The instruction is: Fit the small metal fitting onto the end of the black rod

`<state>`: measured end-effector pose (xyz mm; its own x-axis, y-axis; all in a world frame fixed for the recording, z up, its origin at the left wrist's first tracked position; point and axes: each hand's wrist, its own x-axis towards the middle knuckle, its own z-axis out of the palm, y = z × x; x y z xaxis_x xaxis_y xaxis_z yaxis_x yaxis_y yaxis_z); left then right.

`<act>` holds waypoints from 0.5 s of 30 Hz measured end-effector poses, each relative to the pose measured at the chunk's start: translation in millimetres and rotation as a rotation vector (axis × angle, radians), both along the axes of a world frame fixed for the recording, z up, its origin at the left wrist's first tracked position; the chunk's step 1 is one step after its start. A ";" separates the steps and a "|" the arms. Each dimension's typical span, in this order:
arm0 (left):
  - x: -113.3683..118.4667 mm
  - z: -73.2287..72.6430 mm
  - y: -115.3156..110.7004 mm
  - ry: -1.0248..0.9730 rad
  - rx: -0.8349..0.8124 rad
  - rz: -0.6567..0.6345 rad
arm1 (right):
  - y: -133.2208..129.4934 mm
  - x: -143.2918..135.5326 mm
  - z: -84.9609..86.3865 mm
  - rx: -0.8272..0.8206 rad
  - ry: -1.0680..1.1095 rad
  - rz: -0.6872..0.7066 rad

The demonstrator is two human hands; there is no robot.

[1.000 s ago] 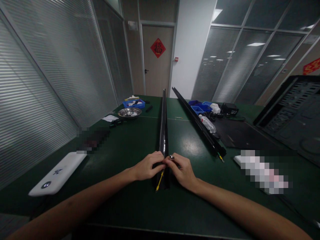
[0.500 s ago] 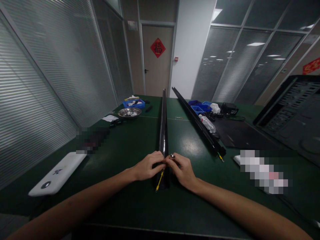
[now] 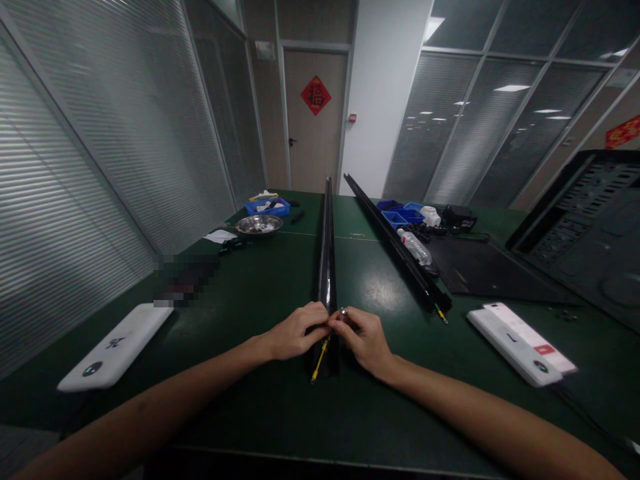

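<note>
A long black rail [image 3: 327, 260] lies lengthwise on the green table, pointing away from me. Near its close end, my left hand [image 3: 300, 331] and my right hand [image 3: 364, 339] meet above it, fingertips pinched together. What they pinch is hidden between the fingers. A ring shows on my right hand. Below the fingers, a short yellow wire [image 3: 319, 362] with a metal lug hangs out over the rail's near end. To the right lies a second black rail [image 3: 400, 248], slanted, with a yellow-green wire [image 3: 441, 313] at its close end.
A white power bank [image 3: 117, 347] lies left, another [image 3: 515, 350] right beside a phone-like white slab. Farther back are a metal bowl [image 3: 259, 225], blue bins [image 3: 395, 219], a plastic bottle [image 3: 415, 248], and a black mat [image 3: 490, 270]. A dark metal case [image 3: 595, 233] stands at right.
Both hands stay at nearly the same spot on the rail. The right fingers have shifted very slightly; nothing else has visibly moved.
</note>
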<state>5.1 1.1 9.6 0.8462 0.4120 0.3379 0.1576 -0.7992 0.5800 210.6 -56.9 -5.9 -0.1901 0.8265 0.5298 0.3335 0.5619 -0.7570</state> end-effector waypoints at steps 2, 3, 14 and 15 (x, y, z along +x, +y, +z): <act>0.2 0.9 -1.2 -0.011 0.003 0.010 | -0.3 0.0 0.6 0.025 0.000 -0.003; 0.3 1.2 -1.9 -0.017 0.006 0.016 | -0.4 0.0 1.3 0.039 -0.001 0.001; 0.1 0.3 -1.4 -0.015 0.004 0.010 | 1.2 0.5 0.5 0.010 0.001 0.006; 0.1 0.3 -1.1 -0.014 0.001 0.006 | 1.2 0.6 -0.6 -0.001 0.004 0.007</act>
<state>5.2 0.1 9.8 0.8388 0.4168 0.3503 0.1540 -0.7988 0.5816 211.2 -55.7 -6.6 -0.1944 0.8254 0.5301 0.3265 0.5640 -0.7585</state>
